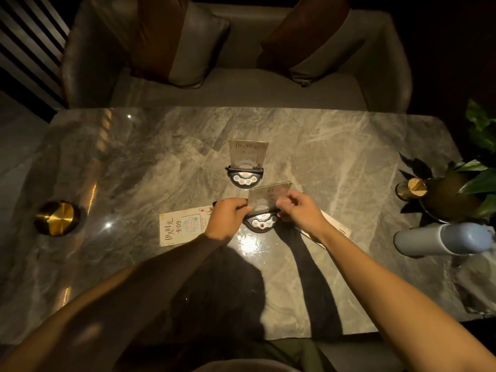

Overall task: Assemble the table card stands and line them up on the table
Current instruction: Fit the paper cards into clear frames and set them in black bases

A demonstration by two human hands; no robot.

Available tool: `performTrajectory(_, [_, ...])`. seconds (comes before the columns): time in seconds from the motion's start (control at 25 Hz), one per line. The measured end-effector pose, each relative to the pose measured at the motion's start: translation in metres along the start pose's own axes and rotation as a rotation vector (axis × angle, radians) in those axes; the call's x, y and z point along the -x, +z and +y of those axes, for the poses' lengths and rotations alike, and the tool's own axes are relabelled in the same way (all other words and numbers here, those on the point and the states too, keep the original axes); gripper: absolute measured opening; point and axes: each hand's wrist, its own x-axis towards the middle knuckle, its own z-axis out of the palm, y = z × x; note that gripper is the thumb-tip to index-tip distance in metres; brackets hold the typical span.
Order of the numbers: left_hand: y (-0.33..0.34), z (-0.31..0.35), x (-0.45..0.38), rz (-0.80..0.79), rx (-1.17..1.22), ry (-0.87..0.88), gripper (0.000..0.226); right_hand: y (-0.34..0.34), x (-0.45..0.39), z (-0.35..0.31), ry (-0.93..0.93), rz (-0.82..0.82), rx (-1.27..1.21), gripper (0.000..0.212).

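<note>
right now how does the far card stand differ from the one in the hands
The far card stand stands free on the marble table; the near card stand is gripped by the left hand and right hand. The far stand's clear panel stands straight in its base; the near stand's panel is tilted. Both have a dark half-round base with round buttons and a clear panel.

Warm, dim light is falling from above onto the marble table (335, 146), throwing glare spots at lower centre and long arm shadows below, while corners are sinking into black and wide-angle bending is curving the edges.
</note>
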Motion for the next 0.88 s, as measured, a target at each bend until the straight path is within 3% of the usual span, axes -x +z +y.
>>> performTrajectory(0.2, [-0.005, -0.006, -0.016, 0.083, 0.048, -0.066, 0.019, 0.007, -0.014, -0.014, -0.03, 0.057, 0.011, 0.021])
performTrajectory(0.4, [-0.005, -0.011, -0.021, 0.061, 0.035, -0.149, 0.012, 0.015, -0.017, -0.011, -0.066, 0.035, 0.045, 0.023])
performTrajectory(0.68, [-0.009, 0.009, -0.006, 0.156, 0.178, -0.2, 0.025, 0.013, -0.01, -0.002, -0.05, -0.011, 0.036, 0.039])
performTrajectory(0.8, [-0.011, 0.022, 0.015, 0.281, 0.079, -0.311, 0.027, 0.006, 0.0, 0.007, 0.016, 0.072, 0.017, 0.046])
performTrajectory(0.88, [-0.003, 0.027, 0.03, 0.205, 0.024, -0.35, 0.033, -0.001, 0.008, 0.017, 0.033, 0.137, -0.006, 0.041])
